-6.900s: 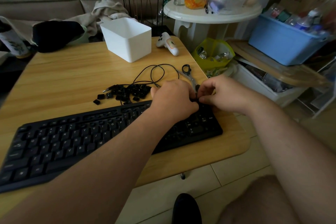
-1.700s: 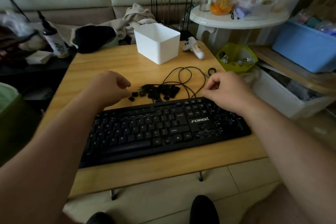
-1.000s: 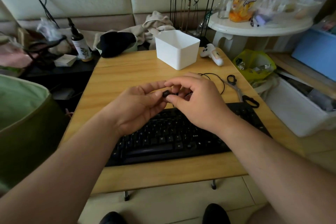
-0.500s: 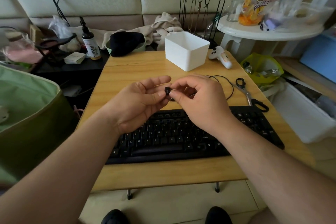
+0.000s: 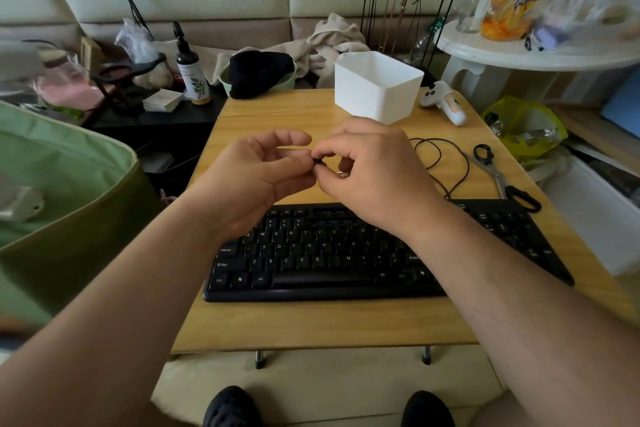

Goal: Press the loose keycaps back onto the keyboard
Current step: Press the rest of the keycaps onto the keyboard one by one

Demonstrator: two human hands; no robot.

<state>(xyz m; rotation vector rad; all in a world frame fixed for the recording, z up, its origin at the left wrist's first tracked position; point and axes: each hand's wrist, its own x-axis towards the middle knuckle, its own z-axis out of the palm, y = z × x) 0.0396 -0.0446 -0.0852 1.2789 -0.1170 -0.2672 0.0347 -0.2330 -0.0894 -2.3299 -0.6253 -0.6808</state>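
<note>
A black keyboard point(image 5: 346, 253) lies across the near half of the wooden table point(image 5: 346, 319). Above its top edge, my left hand point(image 5: 256, 180) and my right hand point(image 5: 374, 170) meet in the air. Between their fingertips sits a small black keycap point(image 5: 318, 161); both thumbs and forefingers pinch it. The pile of loose keycaps is hidden behind my hands.
A white bin point(image 5: 377, 92) stands at the table's back, a white controller point(image 5: 446, 102) to its right. A black cable point(image 5: 440, 163) and scissors point(image 5: 498, 177) lie right of my hands. A green bag point(image 5: 62, 204) is at the left, a round white side table point(image 5: 540, 52) at the back right.
My hands left the keyboard's right end, and my left hand took a keycap from the pile. Both hands came together above the keyboard and now pinch it; the camera view shifted left.
</note>
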